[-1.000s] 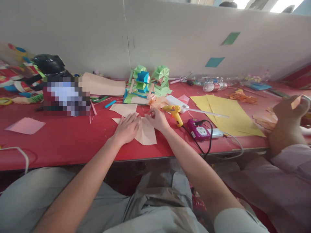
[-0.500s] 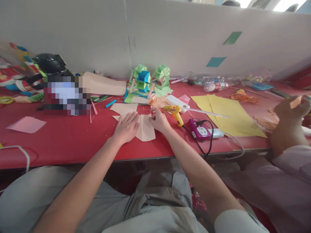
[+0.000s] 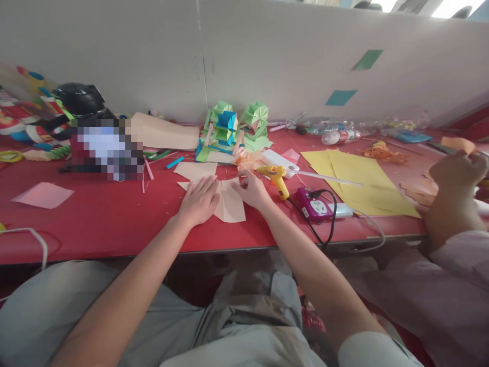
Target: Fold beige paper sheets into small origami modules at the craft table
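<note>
Paper (image 3: 231, 206) on table (image 3: 95, 224): left hand (image 3: 198, 201) flat, pinning; right hand (image 3: 252, 189) pinching far edge—crease firmly, edges aligned.

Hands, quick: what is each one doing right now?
Left hand: open, flat on the peach paper.
Right hand: fingers curled, pressing the paper's upper edge; whether it pinches it cannot be told.

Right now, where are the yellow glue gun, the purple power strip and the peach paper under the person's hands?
yellow glue gun (image 3: 275, 176), head view, on its body above the handle.
purple power strip (image 3: 312, 204), head view, on its top face.
peach paper (image 3: 231, 206), head view, on the bare part between the hands.
</note>
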A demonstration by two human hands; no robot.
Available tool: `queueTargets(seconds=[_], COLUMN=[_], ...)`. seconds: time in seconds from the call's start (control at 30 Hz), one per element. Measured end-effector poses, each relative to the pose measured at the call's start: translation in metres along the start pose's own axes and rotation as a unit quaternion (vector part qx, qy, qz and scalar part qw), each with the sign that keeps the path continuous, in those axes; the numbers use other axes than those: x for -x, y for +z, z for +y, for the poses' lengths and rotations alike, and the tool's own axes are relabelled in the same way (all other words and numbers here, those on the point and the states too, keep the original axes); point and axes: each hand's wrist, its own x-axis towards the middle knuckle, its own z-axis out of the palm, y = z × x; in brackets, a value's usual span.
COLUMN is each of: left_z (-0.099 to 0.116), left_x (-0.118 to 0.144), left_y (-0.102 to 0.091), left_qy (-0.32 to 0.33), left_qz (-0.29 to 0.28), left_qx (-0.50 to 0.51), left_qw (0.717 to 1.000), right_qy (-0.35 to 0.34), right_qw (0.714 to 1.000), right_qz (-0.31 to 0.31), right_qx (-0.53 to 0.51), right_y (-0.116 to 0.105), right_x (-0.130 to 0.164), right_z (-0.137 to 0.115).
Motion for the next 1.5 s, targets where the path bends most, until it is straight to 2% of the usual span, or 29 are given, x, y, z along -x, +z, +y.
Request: queueTargets(seconds=[0.1, 0.2, 0.63, 0.87, 1.13, 1.5], left_z=[-0.002, -0.002, 0.000, -0.002, 0.002, 0.003], left_x=[0.000, 0.000, 0.001, 0.001, 0.000, 0.000], left_y=[0.000, 0.001, 0.001, 0.000, -0.001, -0.001], left_qy=[0.004, 0.009, 0.002, -0.007, -0.033, -0.050], left_qz=[0.024, 0.035, -0.010, 0.035, -0.016, -0.011], left_qx=[0.009, 0.019, -0.005, 0.016, -0.006, 0.002], left_qw=[1.000, 0.999, 1.000, 0.999, 0.999, 0.999], right_qy=[0.014, 0.006, -0.017, 0.017, -0.005, -0.009], right_qw=[0.999, 1.000, 1.000, 1.000, 0.998, 0.998], right_qz=[-0.002, -0.016, -0.020, -0.023, -0.060, -0.052], right_qx=[-0.032, -0.021, 0.012, -0.005, -0.004, -0.030], right_y=[-0.001, 0.001, 0.002, -0.002, 0.003, 0.000], right_x=[0.002, 0.001, -0.001, 0.004, 0.001, 0.000], right_z=[-0.002, -0.002, 0.004, -0.006, 0.004, 0.006])
